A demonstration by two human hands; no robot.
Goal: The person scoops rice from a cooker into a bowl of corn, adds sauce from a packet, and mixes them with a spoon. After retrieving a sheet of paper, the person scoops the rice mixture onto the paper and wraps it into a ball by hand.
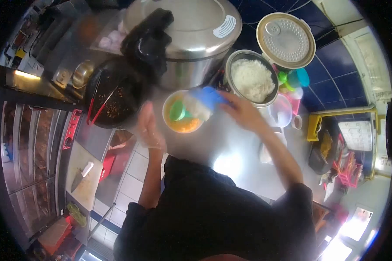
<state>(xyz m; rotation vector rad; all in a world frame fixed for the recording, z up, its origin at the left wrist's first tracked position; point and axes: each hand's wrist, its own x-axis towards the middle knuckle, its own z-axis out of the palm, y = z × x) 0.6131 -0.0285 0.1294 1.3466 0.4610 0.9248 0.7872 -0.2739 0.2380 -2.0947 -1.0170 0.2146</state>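
Note:
My right hand (238,112) grips a blue scoop (210,98) with white rice on it, held over the right side of a white bowl (166,103). Orange food (185,126) and a green cup (177,110) are in the bowl. Just left of the bowl is my left hand (150,128), upright and blurred, in what looks like a clear glove; whether its fingers touch the bowl is unclear. Behind the scoop to the right, an open cooker pot (252,80) is full of white rice.
A large steel container (183,71) stands behind the bowl. At left are a dark pan (111,98) with red-handled tongs (101,104) and a cutting board (89,185) with a knife (79,179). A round lid (286,40) leans at back right.

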